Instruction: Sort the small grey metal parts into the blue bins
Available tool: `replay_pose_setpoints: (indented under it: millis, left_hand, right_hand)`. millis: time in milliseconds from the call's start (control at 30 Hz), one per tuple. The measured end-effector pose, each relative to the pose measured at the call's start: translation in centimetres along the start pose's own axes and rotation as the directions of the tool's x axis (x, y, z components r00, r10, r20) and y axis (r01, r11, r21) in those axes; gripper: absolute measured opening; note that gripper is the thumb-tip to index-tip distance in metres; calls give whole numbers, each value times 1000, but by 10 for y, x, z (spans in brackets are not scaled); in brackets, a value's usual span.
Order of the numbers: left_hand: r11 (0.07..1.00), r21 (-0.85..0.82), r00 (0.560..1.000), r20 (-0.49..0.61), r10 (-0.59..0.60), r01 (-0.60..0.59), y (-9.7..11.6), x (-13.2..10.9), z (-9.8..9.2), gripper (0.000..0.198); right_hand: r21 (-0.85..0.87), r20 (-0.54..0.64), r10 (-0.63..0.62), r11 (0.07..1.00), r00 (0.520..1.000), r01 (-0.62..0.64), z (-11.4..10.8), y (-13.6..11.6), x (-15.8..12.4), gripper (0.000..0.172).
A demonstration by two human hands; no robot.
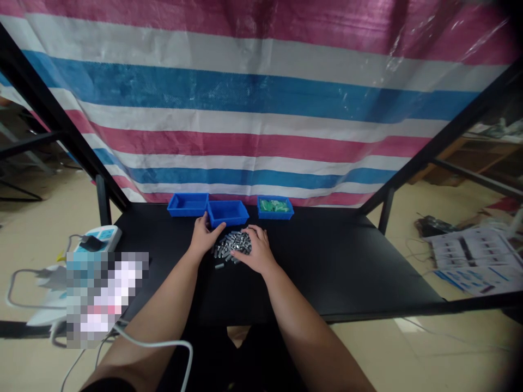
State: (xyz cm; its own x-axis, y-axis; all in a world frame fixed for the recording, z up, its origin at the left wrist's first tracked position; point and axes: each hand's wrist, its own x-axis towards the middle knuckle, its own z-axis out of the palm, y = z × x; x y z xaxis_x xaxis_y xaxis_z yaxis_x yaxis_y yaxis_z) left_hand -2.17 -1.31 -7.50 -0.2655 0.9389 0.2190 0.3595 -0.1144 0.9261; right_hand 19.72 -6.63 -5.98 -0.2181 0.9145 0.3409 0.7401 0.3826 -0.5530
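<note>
A heap of small silver metal cylinders (229, 246) lies on the black table, with one loose piece in front of it. My right hand (258, 251) curves around the heap's right side, thumb and fingers apart, touching the pieces. Behind the heap stands a blue plastic bin (229, 222) with nothing visible inside. At that bin's front left corner is my left hand (203, 238), fingers along the left side and thumb by the front wall, gripping it.
Another blue bin (188, 212) stands at the back left, touching the middle one. A third blue bin (274, 215) holds green packets (274, 206). A striped sheet (261, 147) hangs behind the table (335, 267). A power strip (100, 237) and cables lie at the left.
</note>
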Motion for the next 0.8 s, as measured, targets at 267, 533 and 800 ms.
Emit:
replay_pose_setpoints:
  millis: [267,533,800]
  left_hand:
    - [900,357,966,33,257,-252,5,4,3,43]
    - [767,613,965,-27,260,-190,32,6,-6,46]
    - [723,593,933,167,319,-353,34,40,-14,47]
  right_hand:
    - [-30,24,-15,999,1000,15,0,-2,0,74]
    - [-22,21,-26,999,999,26,1,1,0,74]
    - [-55,113,-96,993,989,102,-1,0,-7,101]
